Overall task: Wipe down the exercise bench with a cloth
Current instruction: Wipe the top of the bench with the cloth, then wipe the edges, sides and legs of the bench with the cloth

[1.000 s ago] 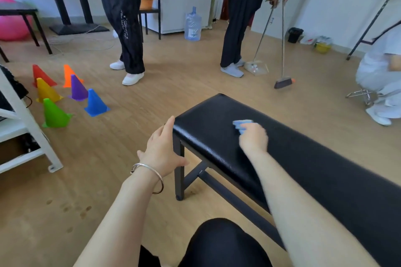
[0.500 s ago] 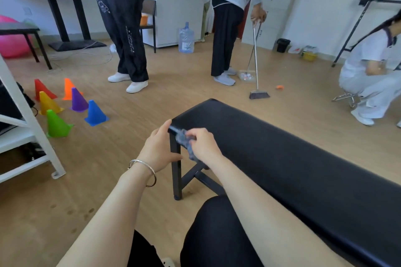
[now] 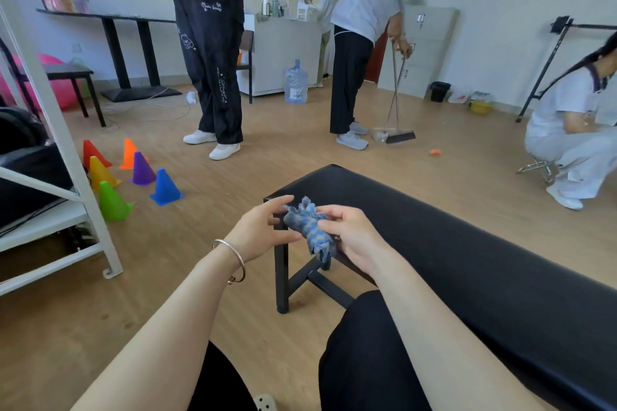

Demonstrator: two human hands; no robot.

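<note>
I have the cloth (image 3: 307, 225) bunched up and off the counter (image 3: 450, 243), held in the air over its near-left corner, about the middle of my view. My right grip (image 3: 352, 238) is clenched round the cloth's lower half, with the fingers curled over it and a frayed tail hanging out below. My left grip (image 3: 262, 233) is released, its fingers fairly straight and spread, the tips meeting the cloth's ragged top end from 9 o'clock. A bangle (image 3: 233, 260) sits on the left wrist. The black counter runs from that corner away toward 4 o'clock. At 9 o'clock from the corner, six coloured cones (image 3: 142, 170) stand on the wood floor (image 3: 300, 150), beside a white rack (image 3: 66, 157). At 12 o'clock a person (image 3: 364, 10) holds a broom (image 3: 399, 136) to the floor. At 11 o'clock another person (image 3: 213, 53) stands near a water jug (image 3: 296, 82). At 2 o'clock a third person (image 3: 574, 140) crouches.
</note>
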